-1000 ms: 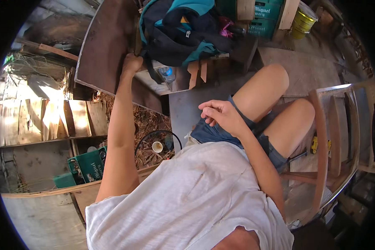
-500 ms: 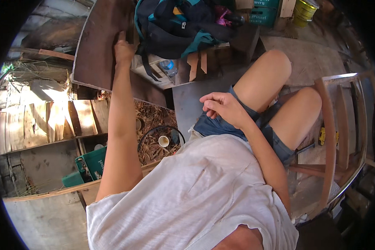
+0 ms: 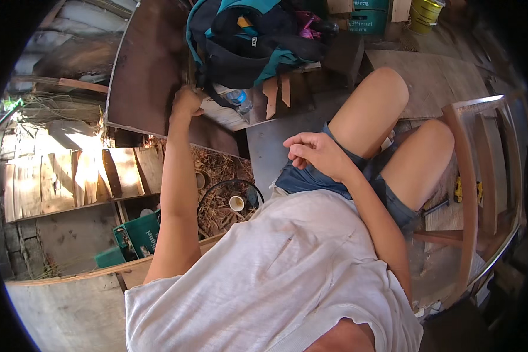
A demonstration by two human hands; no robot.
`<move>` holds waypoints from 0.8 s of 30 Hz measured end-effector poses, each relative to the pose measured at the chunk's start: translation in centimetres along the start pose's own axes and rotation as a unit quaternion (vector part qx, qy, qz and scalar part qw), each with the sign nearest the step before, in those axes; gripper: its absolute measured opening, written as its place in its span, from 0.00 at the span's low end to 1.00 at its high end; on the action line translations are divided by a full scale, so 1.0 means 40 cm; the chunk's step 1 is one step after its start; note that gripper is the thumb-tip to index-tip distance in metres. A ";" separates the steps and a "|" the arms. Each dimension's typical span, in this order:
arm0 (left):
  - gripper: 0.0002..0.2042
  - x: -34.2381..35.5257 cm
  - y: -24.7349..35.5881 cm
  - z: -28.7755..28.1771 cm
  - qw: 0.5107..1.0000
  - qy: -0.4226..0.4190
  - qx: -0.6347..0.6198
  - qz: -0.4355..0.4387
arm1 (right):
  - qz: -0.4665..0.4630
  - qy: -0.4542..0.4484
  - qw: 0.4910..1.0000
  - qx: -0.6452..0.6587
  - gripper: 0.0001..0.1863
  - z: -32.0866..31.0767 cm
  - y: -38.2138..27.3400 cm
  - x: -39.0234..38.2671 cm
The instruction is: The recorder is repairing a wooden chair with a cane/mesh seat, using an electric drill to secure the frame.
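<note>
Brown board (image 3: pixel 149 70): leans upright at the bench's left edge, beside the teal backpack (image 3: pixel 246 41). Your left hand (image 3: pixel 186 102) has its fingers clamped on its right edge. Likely stiff, broad, awkward; grip both side edges. Your right hand (image 3: pixel 317 154) rests loosely curled on your thigh.

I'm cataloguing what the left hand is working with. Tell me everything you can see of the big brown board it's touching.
The brown board is a large, flat, dark sheet, looking like plywood or hardboard, with a matte, slightly worn face. It runs slanted across the upper left of the view. The left hand grips its right edge near the lower corner. A dark and teal backpack lies close beside that edge. Whether they touch cannot be told.
</note>
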State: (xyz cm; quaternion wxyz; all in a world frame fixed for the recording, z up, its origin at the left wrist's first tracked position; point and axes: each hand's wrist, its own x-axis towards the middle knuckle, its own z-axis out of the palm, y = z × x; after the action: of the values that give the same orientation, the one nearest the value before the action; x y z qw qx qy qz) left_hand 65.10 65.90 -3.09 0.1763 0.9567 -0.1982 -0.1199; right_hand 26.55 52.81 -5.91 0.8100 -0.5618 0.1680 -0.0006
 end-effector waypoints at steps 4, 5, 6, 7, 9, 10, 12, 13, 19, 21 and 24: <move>0.21 -0.015 0.018 -0.006 0.966 0.138 0.191 0.102 | -0.008 -0.005 1.000 -0.009 0.15 0.003 0.005 0.001; 0.22 -0.015 0.029 -0.008 0.969 0.110 0.203 0.087 | 0.002 0.002 1.000 -0.016 0.15 0.006 0.004 0.001; 0.23 -0.016 0.043 -0.011 0.971 0.083 0.214 0.073 | 0.000 0.004 1.000 -0.018 0.15 0.008 0.003 0.001; 0.23 -0.019 0.055 -0.010 0.970 0.086 0.213 0.076 | -0.009 0.006 1.000 -0.017 0.15 0.008 0.001 0.001; 0.23 -0.022 0.071 0.000 0.963 0.039 0.266 0.032 | -0.009 0.009 1.000 -0.008 0.15 0.007 0.001 -0.001; 0.22 -0.021 0.067 0.009 0.960 0.026 0.280 0.012 | -0.005 0.011 1.000 0.003 0.15 0.004 0.003 -0.001; 0.21 -0.005 0.036 0.031 0.954 0.034 0.297 0.006 | -0.021 0.009 1.000 0.007 0.15 0.000 0.015 -0.001; 0.20 0.013 0.013 0.042 0.948 0.069 0.311 0.016 | -0.048 -0.003 0.999 0.015 0.15 -0.001 0.022 -0.003; 0.15 0.044 -0.103 -0.003 0.899 0.037 0.264 0.347 | -0.117 0.010 0.991 -0.062 0.15 0.013 0.020 -0.007; 0.16 -0.030 -0.010 -0.091 0.920 -0.053 0.164 0.351 | -0.190 0.037 0.963 -0.186 0.15 0.012 -0.019 -0.056; 0.20 -0.211 0.200 -0.230 0.917 -0.297 0.129 0.232 | -0.188 0.124 0.969 -0.097 0.16 0.001 -0.054 -0.221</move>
State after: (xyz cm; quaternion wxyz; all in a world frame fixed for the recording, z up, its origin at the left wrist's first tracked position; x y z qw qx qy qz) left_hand 57.62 65.22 9.68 0.0075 0.8185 -0.4718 -0.3277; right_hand 18.62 53.75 -1.53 0.7099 -0.6545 0.1579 -0.2067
